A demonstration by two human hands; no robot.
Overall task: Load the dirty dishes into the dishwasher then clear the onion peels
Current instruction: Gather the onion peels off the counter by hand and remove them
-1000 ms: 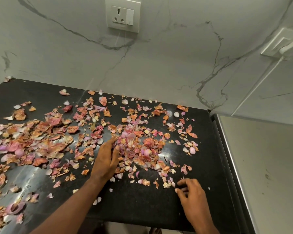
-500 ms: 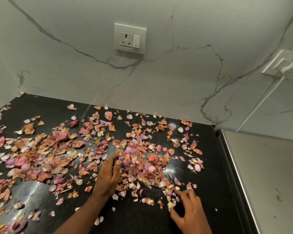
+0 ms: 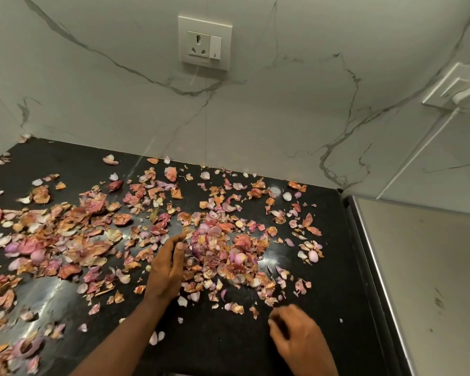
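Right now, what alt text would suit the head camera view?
Two bare hands gather pink and orange papery onion peels scattered over a glossy black stone countertop: the left hand rests edge-on against a heap, the right hand curls nearby. A white wall socket sits above.

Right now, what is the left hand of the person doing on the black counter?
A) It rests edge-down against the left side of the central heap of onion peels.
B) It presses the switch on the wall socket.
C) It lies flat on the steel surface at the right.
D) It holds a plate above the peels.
A: the left hand stands on its edge, fingers straight, against the left side of the heap of onion peels on the black counter.
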